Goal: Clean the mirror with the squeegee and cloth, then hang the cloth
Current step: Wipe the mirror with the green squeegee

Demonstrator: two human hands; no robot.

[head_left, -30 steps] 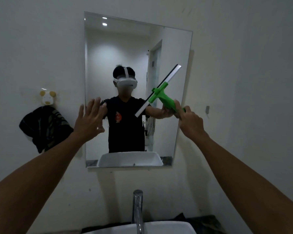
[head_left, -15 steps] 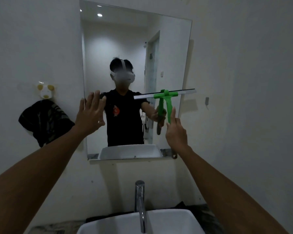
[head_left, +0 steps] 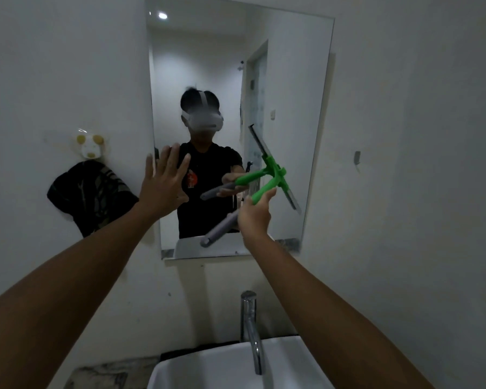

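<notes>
Now, squeegee (head_left: 275,175): in right hand (head_left: 253,217), blade on mirror (head_left: 292,80), lower right; looks light, stiff plastic, soft-edged blade.
Hold: mid-handle, where green meets grey.
Grip: right closed round handle; left hand (head_left: 163,181) spread flat, empty, at mirror's left edge.
Cloth (head_left: 87,192): hangs on wall hook, left of mirror; soft, limp.
Room: white walls; sink (head_left: 292,366) and tap (head_left: 250,327) below; glass fragile, probably slick.

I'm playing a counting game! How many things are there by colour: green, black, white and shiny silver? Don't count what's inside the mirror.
Green: 1, the squeegee
Black: 1, the cloth hanging on the wall
White: 1, the sink
Shiny silver: 1, the tap
Total: 4
</notes>
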